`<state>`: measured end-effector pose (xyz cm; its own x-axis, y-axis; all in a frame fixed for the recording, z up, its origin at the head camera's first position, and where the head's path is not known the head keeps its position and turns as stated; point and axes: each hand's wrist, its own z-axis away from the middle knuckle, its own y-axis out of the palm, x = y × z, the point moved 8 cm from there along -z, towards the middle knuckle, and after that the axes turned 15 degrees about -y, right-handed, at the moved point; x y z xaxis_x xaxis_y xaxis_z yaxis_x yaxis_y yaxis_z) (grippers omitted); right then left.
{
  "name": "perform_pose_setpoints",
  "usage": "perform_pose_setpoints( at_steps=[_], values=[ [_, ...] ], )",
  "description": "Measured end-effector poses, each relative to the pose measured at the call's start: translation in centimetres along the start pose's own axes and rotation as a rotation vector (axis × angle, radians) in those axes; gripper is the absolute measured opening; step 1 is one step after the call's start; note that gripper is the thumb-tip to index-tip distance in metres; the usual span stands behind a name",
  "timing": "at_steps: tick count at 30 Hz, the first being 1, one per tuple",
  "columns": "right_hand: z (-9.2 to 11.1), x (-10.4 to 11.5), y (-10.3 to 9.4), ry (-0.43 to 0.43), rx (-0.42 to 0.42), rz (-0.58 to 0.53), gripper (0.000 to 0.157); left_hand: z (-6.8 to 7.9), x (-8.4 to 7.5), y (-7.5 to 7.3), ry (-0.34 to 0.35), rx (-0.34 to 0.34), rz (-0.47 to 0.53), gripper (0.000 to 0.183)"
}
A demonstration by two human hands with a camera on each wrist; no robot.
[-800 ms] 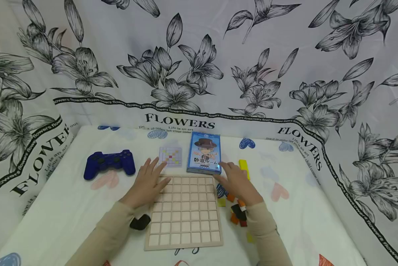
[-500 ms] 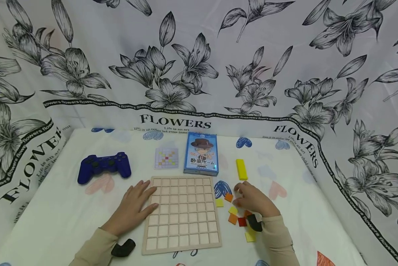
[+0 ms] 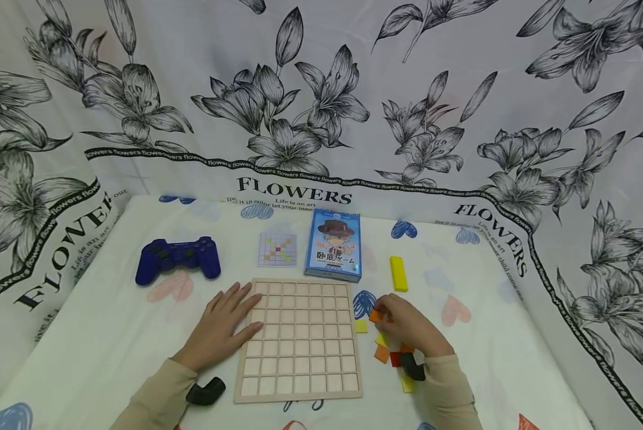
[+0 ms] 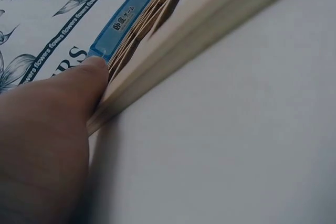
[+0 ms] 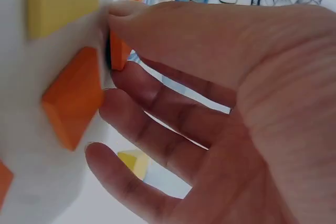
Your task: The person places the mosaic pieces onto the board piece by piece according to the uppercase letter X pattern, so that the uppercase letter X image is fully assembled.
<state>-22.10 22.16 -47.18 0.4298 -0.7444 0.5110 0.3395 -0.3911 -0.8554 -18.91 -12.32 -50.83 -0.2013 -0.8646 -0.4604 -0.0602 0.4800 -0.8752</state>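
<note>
A pale wooden grid board (image 3: 301, 347) lies in the middle of the table in the head view. My left hand (image 3: 219, 328) rests along its left edge, fingers extended, thumb on the frame; the left wrist view shows that thumb against the board's side (image 4: 173, 51). To the right of the board, my right hand (image 3: 412, 328) pinches an orange square tile (image 3: 375, 316) between thumb and fingers, close to the cloth. In the right wrist view the pinched tile (image 5: 119, 53) stands on edge. Below the hand are another orange tile (image 3: 382, 353), a red tile (image 3: 395, 359) and yellow tiles (image 3: 408, 384).
A blue card box (image 3: 334, 248) and a small printed pattern card (image 3: 277, 249) lie behind the board. Far left sits a blue game controller (image 3: 178, 260). A long yellow block (image 3: 399, 274) lies beyond the right hand, and a yellow tile (image 3: 361, 326) beside the board's right edge.
Both hands have come back from the board's far corners. The left has settled on the left edge; the right has reached the loose tiles and taken hold of an orange one. The head view has shifted slightly.
</note>
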Motion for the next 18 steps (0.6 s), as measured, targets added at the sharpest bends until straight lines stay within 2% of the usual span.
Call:
perform_pose_setpoints(
  at_steps=[4,10,18],
  values=[
    [-0.7,1.3,-0.5,-0.053,-0.027,0.040,0.023,0.0,-0.1,-0.2,-0.005,0.001,0.000,0.063],
    [-3.5,6.0,-0.8,-0.285,-0.034,0.133,0.017,-0.1,-0.2,-0.2,-0.005,0.007,0.008,0.063],
    [-8.8,11.8,2.2,-0.487,0.057,0.198,0.016,-0.1,-0.1,-0.1,-0.021,0.012,0.012,0.060]
  ],
)
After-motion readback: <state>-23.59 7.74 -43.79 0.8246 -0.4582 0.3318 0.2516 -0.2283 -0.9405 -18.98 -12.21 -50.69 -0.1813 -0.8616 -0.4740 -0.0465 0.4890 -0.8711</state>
